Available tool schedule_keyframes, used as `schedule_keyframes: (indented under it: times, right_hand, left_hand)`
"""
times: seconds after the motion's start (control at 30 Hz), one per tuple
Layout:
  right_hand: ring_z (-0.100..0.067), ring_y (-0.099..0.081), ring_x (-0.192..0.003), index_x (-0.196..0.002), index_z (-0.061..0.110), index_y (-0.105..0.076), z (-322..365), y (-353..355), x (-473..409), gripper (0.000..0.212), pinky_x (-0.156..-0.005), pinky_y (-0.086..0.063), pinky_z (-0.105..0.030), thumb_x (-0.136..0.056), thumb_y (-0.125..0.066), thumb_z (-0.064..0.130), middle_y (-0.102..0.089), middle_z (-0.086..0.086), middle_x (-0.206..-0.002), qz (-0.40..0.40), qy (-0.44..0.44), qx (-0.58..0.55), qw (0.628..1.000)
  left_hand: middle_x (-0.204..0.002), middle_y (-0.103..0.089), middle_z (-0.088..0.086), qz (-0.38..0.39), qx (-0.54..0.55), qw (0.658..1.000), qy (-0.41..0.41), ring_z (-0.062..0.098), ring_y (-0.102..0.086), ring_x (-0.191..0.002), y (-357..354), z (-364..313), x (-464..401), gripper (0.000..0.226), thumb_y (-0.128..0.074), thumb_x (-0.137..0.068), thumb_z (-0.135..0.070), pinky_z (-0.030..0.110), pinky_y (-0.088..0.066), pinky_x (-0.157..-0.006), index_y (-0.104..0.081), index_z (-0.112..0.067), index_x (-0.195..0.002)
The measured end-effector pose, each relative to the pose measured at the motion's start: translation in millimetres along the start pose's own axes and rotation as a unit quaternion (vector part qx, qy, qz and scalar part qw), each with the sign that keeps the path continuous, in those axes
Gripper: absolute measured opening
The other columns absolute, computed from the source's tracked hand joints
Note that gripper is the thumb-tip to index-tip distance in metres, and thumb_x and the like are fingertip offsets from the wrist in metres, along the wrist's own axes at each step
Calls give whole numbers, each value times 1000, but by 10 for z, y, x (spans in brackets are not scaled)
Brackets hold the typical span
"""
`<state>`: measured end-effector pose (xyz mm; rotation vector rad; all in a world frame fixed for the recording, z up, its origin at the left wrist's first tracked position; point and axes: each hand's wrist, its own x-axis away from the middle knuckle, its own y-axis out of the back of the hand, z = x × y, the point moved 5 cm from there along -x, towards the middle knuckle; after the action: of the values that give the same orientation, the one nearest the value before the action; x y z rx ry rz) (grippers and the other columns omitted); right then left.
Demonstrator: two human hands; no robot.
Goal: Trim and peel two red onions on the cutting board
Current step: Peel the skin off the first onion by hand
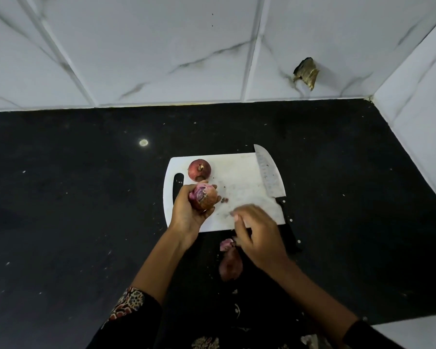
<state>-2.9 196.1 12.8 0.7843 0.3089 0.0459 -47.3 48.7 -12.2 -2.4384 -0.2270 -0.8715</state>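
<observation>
On the black counter (73, 210) a white cutting board (239, 177) lies with its handle slot toward the left. The left hand (186, 210) is raised over the board's left part, fingers and thumb curled around a partly peeled red onion (203, 197); purple flesh shows on the onion's upper side, while brown papery skin covers the side toward the person. Just beyond that hand, a second red onion (199, 170) sits on the board near its far left corner, whole-skinned, with its dry tip facing up. A small purple scrap (224, 199) lies on the board just right of the held onion.

Further right, the right hand (258, 235) hovers over the board's near edge with its fingers bent; it is blurred, and whether it pinches anything cannot be told. Below it, on the counter just in front of the board, lies a heap of peeled onion skins (230, 263), reddish and purple. Along the board's right edge rests a kitchen knife (268, 172), its blade pointing away from the person and its dark handle reaching off the near right corner. Behind the counter rises a marble-patterned tiled wall (161, 46).
</observation>
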Motion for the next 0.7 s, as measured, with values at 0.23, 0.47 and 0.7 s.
schedule_keyframes:
  times: [0.23,0.47,0.7]
  right_hand:
    - [-10,12,-146,-152,14,-8,-298,-424,-210,86,-119,10,-36,-88,-3,70,2,-3,-160,265,-7,137,955]
    - [-7,-30,-141,-138,13,-48,-45,-260,537,61,-116,-19,-24,-100,-19,50,-42,0,-147,232,73,17,970]
    - [-2,-59,-71,-91,13,-68,79,158,241,17,-64,-48,-23,-92,-55,25,-64,10,-79,-35,-71,-92,993]
  left_hand:
    - [-103,-71,8,9,-13,1000,-4,22,-66,-84,-49,15,13,32,-36,-98,-26,24,-48,-63,-60,-10,-112]
    - [-94,-73,5,9,-15,1000,-4,22,-69,-82,4,-13,-8,32,-36,-97,-25,21,-48,-57,-61,-7,-106]
    - [-82,-67,3,30,-31,999,-2,14,-59,-69,-143,34,81,30,-40,-96,-25,24,-45,-57,-66,-12,-92]
